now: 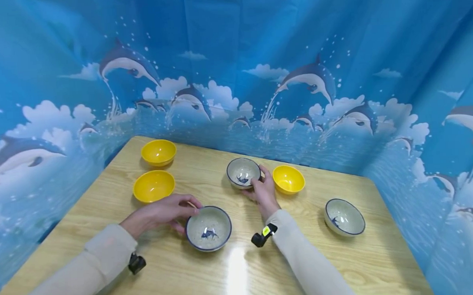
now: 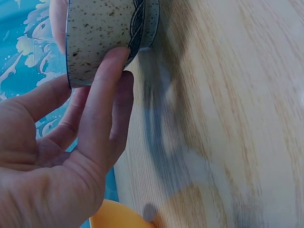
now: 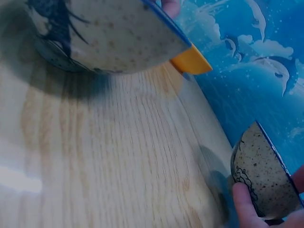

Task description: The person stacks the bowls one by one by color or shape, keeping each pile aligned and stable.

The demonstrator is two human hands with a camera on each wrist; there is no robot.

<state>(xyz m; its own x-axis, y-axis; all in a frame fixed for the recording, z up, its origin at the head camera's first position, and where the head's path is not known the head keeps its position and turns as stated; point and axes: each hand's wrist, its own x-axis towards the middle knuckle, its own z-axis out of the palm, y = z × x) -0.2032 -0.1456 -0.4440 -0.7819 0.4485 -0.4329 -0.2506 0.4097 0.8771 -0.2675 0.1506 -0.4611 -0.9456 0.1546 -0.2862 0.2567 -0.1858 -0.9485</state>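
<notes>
My left hand pinches the left rim of a grey speckled bowl with a blue rim and a blue animal drawing inside. In the left wrist view, the thumb and fingers grip the wall of that bowl. Farther back, my right hand holds a similar speckled bowl by its right side. The right wrist view shows fingers on this bowl, with the left hand's bowl large at upper left. I cannot tell whether either bowl touches the table.
Two yellow bowls stand at the table's left, the nearer one just behind my left hand. Another yellow bowl sits just right of my right hand. A third speckled bowl stands farther right. A dolphin-print curtain borders the wooden table.
</notes>
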